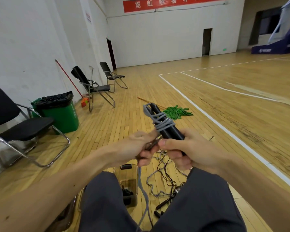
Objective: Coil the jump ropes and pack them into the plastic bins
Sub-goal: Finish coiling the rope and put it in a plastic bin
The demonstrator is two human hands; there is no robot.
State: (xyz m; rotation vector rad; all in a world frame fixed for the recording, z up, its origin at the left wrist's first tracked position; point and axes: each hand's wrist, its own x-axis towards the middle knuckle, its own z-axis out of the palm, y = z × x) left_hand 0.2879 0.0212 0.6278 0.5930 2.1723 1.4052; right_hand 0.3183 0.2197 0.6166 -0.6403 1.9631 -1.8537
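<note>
Fingers (177, 159) of right hand (192, 151) clamp 2 handles (172, 133) — left hand (137, 148) pinches grey rope (162, 123).

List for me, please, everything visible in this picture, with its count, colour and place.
handles: two, black, side by side, held up in front
grey cord: one, grey, wound round the handles, tail hanging down
loose ropes: a tangle, grey and dark, floor by the knees
plastic bin: one, clear, floor between the legs
chairs: three, black, along left wall
waste bin: one, green, black liner, by left wall
mop: one, green head, floor behind the handles
left hand: one, blurred, pinches the grey cord
right hand: one, grips the handles
</note>
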